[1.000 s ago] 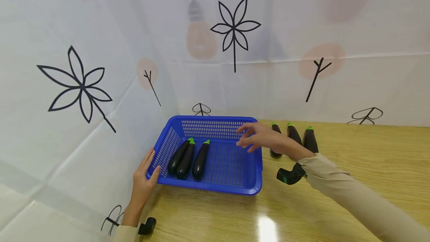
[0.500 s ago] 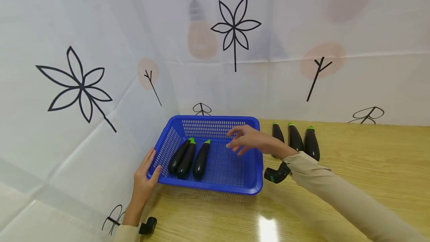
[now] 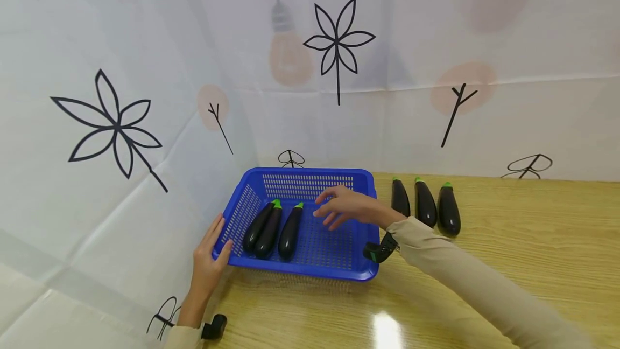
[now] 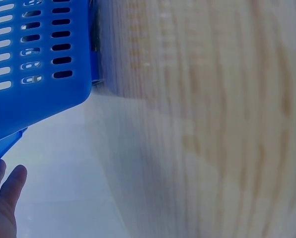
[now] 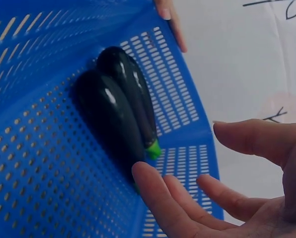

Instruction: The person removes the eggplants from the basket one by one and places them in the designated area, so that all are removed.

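Observation:
A blue plastic basket point(image 3: 317, 271) holds three dark eggplants with green caps; two lie side by side at its left, and a single eggplant point(image 3: 289, 233) lies just right of them. My left hand point(image 3: 207, 260) rests its spread fingers on the basket's left rim, also seen at the lower left of the left wrist view. Over the basket's inside hovers my right hand point(image 3: 346, 206), fingers loosely bent and apart, with nothing between them. In the right wrist view that hand point(image 5: 227, 198) is nearest the single eggplant point(image 5: 106, 116), whose cap end its fingertip partly hides.
Three more eggplants stand in a row on the wooden table point(image 3: 523, 252) right of the basket; the rightmost eggplant point(image 3: 449, 211) is fully visible. My right forearm passes in front of them. A white patterned cloth point(image 3: 407, 26) rises behind and at the left.
My right hand has moved left over the basket, away from the row of eggplants, uncovering more of them. My left hand stays on the rim, and the eggplants have not moved.

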`<state>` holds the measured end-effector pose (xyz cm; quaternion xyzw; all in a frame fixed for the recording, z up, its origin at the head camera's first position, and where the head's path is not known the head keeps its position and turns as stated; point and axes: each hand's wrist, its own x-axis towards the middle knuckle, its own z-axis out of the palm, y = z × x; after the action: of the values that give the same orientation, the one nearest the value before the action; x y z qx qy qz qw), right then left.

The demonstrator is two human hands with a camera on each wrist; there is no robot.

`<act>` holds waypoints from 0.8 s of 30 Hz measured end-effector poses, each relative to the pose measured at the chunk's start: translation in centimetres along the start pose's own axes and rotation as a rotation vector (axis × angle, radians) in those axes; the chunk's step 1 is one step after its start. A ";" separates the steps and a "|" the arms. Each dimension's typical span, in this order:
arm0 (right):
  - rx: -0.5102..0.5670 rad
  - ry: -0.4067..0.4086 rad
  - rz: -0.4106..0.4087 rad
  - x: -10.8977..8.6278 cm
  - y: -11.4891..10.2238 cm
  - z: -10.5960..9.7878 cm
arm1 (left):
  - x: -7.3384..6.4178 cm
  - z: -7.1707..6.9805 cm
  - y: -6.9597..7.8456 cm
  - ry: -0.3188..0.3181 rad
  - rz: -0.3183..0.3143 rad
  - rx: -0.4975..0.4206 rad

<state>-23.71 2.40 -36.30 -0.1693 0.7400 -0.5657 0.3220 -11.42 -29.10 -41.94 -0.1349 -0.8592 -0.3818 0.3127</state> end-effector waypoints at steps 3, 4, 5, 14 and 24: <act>0.003 0.001 0.007 0.4 0.0 0.4 | 0.0 0.0 0.0 0.002 0.003 -0.001; 0.006 0.003 0.009 0.6 0.0 0.5 | 0.0 0.0 -0.1 -0.001 0.010 0.003; 0.007 0.007 0.013 0.8 0.0 0.6 | -0.1 0.0 -0.2 -0.004 0.011 0.002; 0.048 0.019 0.066 2.8 0.4 2.3 | -0.8 0.5 -4.0 -0.014 0.029 0.010; 0.056 0.065 0.120 5.0 1.2 4.2 | -1.2 0.5 -4.9 -0.040 0.005 -0.006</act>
<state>-24.40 -3.36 -39.50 -0.0970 0.7427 -0.5711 0.3358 -13.01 -32.02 -45.78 -0.1454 -0.8638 -0.3807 0.2961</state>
